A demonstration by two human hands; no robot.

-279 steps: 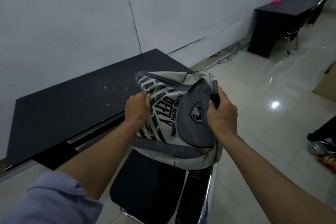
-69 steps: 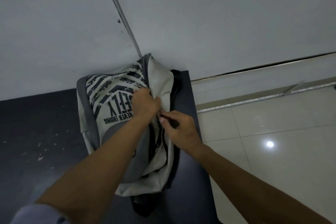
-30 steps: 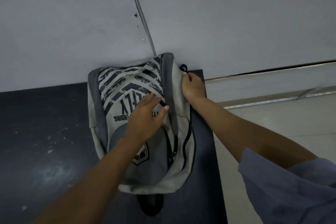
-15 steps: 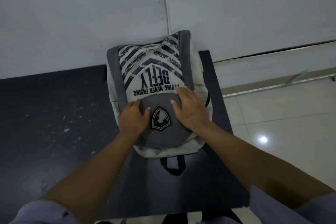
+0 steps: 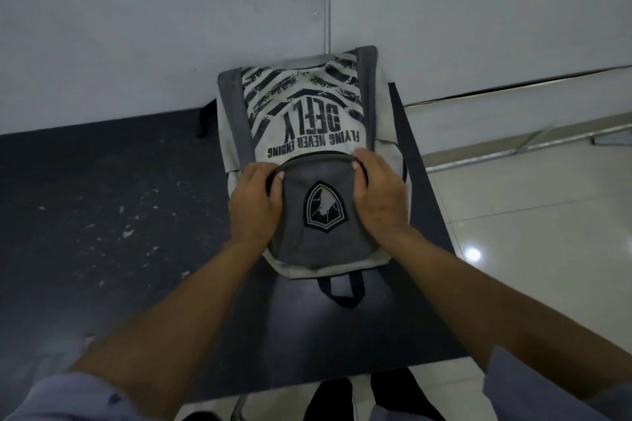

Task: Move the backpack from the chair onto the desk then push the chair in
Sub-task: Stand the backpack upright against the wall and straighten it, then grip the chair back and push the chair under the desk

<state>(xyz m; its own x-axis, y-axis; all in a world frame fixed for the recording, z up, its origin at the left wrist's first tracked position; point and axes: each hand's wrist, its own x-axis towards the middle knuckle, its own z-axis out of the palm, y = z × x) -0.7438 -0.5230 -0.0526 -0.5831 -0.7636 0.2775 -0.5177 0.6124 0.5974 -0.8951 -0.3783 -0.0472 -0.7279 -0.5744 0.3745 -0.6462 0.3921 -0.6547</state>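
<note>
The chair [image 5: 328,400] is nearly all out of view: only dark shapes and a bit of metal frame show past the near edge of the table [image 5: 102,215], at the bottom of the frame, and which part of the chair they are cannot be told. The far end of the backpack [image 5: 307,133] meets the white wall [image 5: 136,27], and its back face and shoulder straps are hidden underneath, save a dark strap end [image 5: 203,120] poking out at its far left corner. Both sleeves are cut off by the lower corners.

The backpack lies flat on the right end of the dark, white-flecked table, front side up, its carry loop [image 5: 342,290] pointing toward the person. It is light grey with darker grey side bands, black chevron stripes and the print "DEFLY FLYING NEVER ENDING", read upside down from here. A darker grey front pocket [image 5: 318,215] carries a black shield badge.

The left hand [image 5: 254,205] and the right hand [image 5: 378,195] rest on either side of that pocket, palms down, fingers curled loosely over its zipped upper rim, pressing on the fabric rather than clenching anything.
</note>
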